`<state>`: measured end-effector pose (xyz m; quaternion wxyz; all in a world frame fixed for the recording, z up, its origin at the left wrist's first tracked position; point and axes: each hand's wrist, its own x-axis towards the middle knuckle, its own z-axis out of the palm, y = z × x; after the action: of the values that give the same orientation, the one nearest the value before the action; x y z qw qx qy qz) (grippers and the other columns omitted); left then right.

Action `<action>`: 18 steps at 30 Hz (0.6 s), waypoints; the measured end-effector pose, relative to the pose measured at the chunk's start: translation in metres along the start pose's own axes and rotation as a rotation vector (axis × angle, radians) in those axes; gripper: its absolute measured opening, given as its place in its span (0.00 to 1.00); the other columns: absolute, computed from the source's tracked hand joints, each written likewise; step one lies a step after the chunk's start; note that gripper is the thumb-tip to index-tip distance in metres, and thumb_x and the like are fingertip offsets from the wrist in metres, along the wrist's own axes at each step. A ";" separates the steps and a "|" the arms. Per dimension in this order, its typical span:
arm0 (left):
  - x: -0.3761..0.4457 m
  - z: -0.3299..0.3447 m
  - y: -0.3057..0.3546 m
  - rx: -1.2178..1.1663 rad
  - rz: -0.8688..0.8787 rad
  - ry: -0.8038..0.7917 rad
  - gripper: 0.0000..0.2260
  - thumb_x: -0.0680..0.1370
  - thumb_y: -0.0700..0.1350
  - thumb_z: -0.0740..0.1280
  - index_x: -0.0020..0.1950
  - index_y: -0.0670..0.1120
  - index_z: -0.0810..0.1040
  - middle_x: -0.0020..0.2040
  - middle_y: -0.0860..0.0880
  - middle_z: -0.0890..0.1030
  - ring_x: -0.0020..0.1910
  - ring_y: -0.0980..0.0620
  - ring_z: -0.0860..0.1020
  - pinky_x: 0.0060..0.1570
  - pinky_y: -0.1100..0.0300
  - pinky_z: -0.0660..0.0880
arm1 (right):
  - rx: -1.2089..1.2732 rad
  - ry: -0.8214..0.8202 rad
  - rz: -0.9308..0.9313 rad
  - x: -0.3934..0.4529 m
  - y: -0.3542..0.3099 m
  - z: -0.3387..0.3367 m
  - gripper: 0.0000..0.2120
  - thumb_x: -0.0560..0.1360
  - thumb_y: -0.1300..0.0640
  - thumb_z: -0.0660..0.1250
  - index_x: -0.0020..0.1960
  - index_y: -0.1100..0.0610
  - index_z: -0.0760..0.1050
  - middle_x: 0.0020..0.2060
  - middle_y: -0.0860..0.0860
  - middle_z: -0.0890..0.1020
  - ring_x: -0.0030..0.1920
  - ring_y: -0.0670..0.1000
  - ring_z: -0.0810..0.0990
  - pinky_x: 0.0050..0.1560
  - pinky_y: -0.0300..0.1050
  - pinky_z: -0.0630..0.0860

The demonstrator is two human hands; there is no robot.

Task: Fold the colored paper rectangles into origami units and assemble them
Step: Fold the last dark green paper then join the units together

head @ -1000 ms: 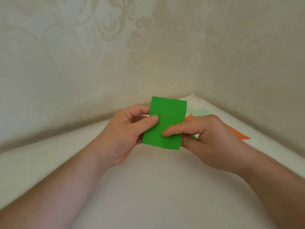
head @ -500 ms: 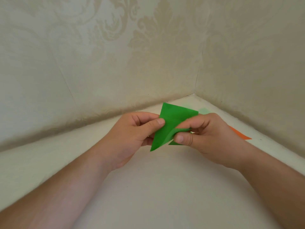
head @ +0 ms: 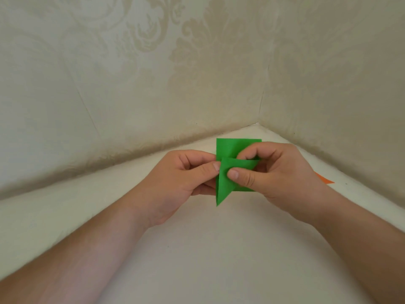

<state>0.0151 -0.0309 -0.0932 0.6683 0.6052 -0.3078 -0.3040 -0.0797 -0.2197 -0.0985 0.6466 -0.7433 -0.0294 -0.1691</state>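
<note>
While held: left hand [head: 186, 174] and right hand [head: 274, 172] fingers pinch bright green paper rectangle [head: 230, 150] above white worktop [head: 197, 260].
Done: one diagonal fold.
Left: further folds, assembly; orange paper sheet [head: 326, 179] untouched.

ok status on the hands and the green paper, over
Left hand pinching green paper at its left edge. Right hand pinching a folded flap. Paper held above the table, part-folded. Orange paper behind right hand, nothing blocking.

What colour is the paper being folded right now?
Green: the paper is pinched by both hands in the head view.
</note>
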 end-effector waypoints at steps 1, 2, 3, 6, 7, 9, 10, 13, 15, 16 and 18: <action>0.000 0.001 0.000 -0.001 -0.004 -0.008 0.14 0.77 0.45 0.69 0.57 0.39 0.86 0.53 0.38 0.86 0.52 0.42 0.86 0.51 0.55 0.82 | -0.003 0.014 -0.001 0.000 0.000 0.000 0.08 0.66 0.56 0.81 0.41 0.54 0.83 0.40 0.62 0.84 0.41 0.58 0.82 0.52 0.67 0.81; 0.000 0.001 0.000 0.003 -0.008 -0.012 0.14 0.77 0.44 0.68 0.57 0.39 0.85 0.53 0.37 0.86 0.52 0.42 0.86 0.52 0.54 0.82 | -0.014 0.028 0.000 0.000 0.000 0.001 0.09 0.66 0.57 0.82 0.41 0.53 0.82 0.39 0.63 0.82 0.41 0.57 0.81 0.49 0.68 0.81; 0.000 0.002 -0.001 0.011 -0.010 -0.014 0.13 0.78 0.43 0.68 0.58 0.39 0.85 0.53 0.37 0.86 0.53 0.41 0.85 0.53 0.54 0.82 | -0.029 0.040 0.001 0.000 -0.001 0.001 0.10 0.66 0.58 0.82 0.41 0.52 0.82 0.39 0.65 0.82 0.40 0.57 0.80 0.48 0.69 0.81; 0.001 0.001 -0.001 0.010 -0.020 -0.015 0.10 0.81 0.37 0.66 0.57 0.38 0.85 0.53 0.36 0.86 0.52 0.41 0.85 0.53 0.53 0.82 | -0.057 0.065 -0.006 0.000 -0.002 0.000 0.11 0.64 0.58 0.82 0.41 0.52 0.81 0.36 0.60 0.80 0.38 0.56 0.78 0.43 0.62 0.81; 0.001 0.000 -0.002 -0.009 -0.025 -0.014 0.11 0.80 0.37 0.65 0.57 0.37 0.85 0.54 0.35 0.86 0.52 0.40 0.85 0.53 0.53 0.82 | -0.067 0.067 -0.011 0.000 -0.002 0.000 0.11 0.65 0.59 0.83 0.42 0.52 0.82 0.36 0.57 0.80 0.38 0.55 0.77 0.43 0.62 0.80; 0.001 0.000 -0.001 -0.024 -0.027 -0.020 0.14 0.77 0.40 0.64 0.57 0.38 0.85 0.54 0.36 0.86 0.52 0.40 0.85 0.54 0.53 0.82 | -0.096 0.085 -0.021 0.000 -0.002 0.000 0.12 0.67 0.62 0.82 0.43 0.50 0.82 0.36 0.56 0.80 0.36 0.56 0.76 0.41 0.66 0.80; 0.001 0.000 -0.001 -0.013 -0.019 -0.024 0.13 0.77 0.40 0.66 0.57 0.38 0.85 0.54 0.36 0.86 0.53 0.40 0.85 0.54 0.53 0.82 | -0.105 0.096 -0.031 0.000 -0.003 0.001 0.12 0.67 0.61 0.82 0.44 0.50 0.82 0.36 0.57 0.80 0.35 0.58 0.76 0.41 0.68 0.80; 0.001 0.003 -0.003 0.029 0.006 0.012 0.12 0.77 0.43 0.74 0.56 0.37 0.85 0.52 0.37 0.86 0.52 0.40 0.86 0.55 0.51 0.82 | -0.117 0.124 -0.055 -0.001 -0.004 0.003 0.14 0.65 0.60 0.82 0.46 0.48 0.82 0.40 0.65 0.82 0.37 0.69 0.80 0.42 0.73 0.80; 0.003 0.003 -0.006 0.050 0.010 0.057 0.15 0.74 0.45 0.72 0.55 0.36 0.84 0.50 0.37 0.87 0.50 0.40 0.86 0.54 0.52 0.83 | -0.111 0.125 -0.059 -0.003 -0.005 0.005 0.17 0.66 0.63 0.83 0.48 0.48 0.82 0.42 0.66 0.82 0.41 0.72 0.80 0.42 0.73 0.81; 0.003 0.004 -0.006 0.056 0.012 0.070 0.15 0.73 0.45 0.72 0.54 0.36 0.84 0.49 0.38 0.87 0.50 0.41 0.86 0.53 0.53 0.83 | -0.115 0.120 -0.062 -0.003 -0.005 0.005 0.20 0.67 0.65 0.83 0.51 0.46 0.82 0.43 0.64 0.83 0.42 0.71 0.81 0.43 0.72 0.81; 0.004 0.004 -0.006 0.064 0.021 0.084 0.14 0.74 0.45 0.71 0.53 0.36 0.85 0.48 0.38 0.87 0.48 0.42 0.87 0.50 0.56 0.83 | -0.126 0.124 -0.067 -0.004 -0.007 0.005 0.28 0.67 0.66 0.82 0.58 0.43 0.79 0.44 0.60 0.83 0.42 0.69 0.82 0.42 0.69 0.82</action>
<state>0.0138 -0.0369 -0.0984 0.6638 0.6354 -0.2955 -0.2614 -0.0842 -0.2129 -0.0931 0.5932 -0.7692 -0.0035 -0.2377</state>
